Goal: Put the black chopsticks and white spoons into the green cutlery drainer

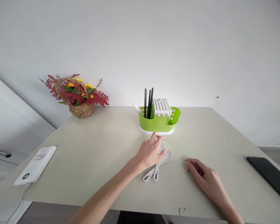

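Note:
My left hand (pixel 150 151) reaches over two white spoons, its thumb and fingers apart around the spoon bowls. It is open; whether the fingertips touch a spoon I cannot tell. One spoon (pixel 165 157) lies slanted, its bowl to the right. The other spoon (pixel 156 171) crosses it, its bowl partly hidden by my hand. Both handles point toward me and bear dark printed marks. To the right of the spoons, my right hand (pixel 204 175) rests on the table, fingers loosely curled in, holding nothing visible. Behind the spoons stands a green cutlery holder (pixel 157 123) with a white base.
Black chopsticks (pixel 150 104) and a white spoon (pixel 137 109) stand in the holder, beside its white slotted rack (pixel 162 106). A flower basket (pixel 82 110) stands back left. A white corded device (pixel 36 165) lies left, a black phone (pixel 269 175) right. Behind the table (pixel 95 149) is a wall.

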{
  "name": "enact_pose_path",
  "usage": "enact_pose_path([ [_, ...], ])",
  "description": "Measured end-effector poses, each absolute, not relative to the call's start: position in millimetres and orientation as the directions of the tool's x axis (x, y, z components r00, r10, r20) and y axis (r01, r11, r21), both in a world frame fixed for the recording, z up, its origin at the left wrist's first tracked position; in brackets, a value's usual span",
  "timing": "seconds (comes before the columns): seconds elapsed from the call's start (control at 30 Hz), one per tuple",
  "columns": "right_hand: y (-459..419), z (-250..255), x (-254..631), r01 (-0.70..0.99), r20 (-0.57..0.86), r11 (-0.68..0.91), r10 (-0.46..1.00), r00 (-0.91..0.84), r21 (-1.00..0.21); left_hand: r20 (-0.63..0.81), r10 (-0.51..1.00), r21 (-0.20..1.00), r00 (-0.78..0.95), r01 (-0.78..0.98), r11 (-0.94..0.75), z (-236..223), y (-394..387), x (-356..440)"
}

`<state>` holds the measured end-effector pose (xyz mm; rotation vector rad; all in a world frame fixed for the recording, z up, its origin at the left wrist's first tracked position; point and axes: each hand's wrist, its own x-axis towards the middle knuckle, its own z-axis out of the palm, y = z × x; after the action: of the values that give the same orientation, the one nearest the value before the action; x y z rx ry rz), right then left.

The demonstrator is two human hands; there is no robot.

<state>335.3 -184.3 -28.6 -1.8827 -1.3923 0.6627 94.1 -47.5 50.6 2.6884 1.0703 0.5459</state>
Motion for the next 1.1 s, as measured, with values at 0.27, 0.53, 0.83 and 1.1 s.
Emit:
enact_pose_path([
  [0.27,-184.7,-26.8,335.0,0.587,-0.01,-0.187,0.957,0.291,-0.788,0.173,0.77,0.268,0.614,0.724,-0.636,39.3,-64.4,118.7],
  [0.53,-183.8,-25.6,334.1,0.575,-0.017,-0.198,0.952,0.304,-0.794,0.14,0.851,0.167,0.506,0.835,-0.524,48.8,-58.9,123.7],
  [0.83,-184.6,-22.9,333.9,0.602,0.007,-0.188,0.952,0.306,-0.776,0.006,0.844,0.13,0.536,0.837,-0.532,31.4,-31.7,126.5],
  [1.1,-185.3,-23.8,333.0,0.607,0.028,-0.169,0.953,0.301,-0.777,0.092,0.868,0.423,0.487,0.77,-0.477,18.0,1.2,81.8],
])
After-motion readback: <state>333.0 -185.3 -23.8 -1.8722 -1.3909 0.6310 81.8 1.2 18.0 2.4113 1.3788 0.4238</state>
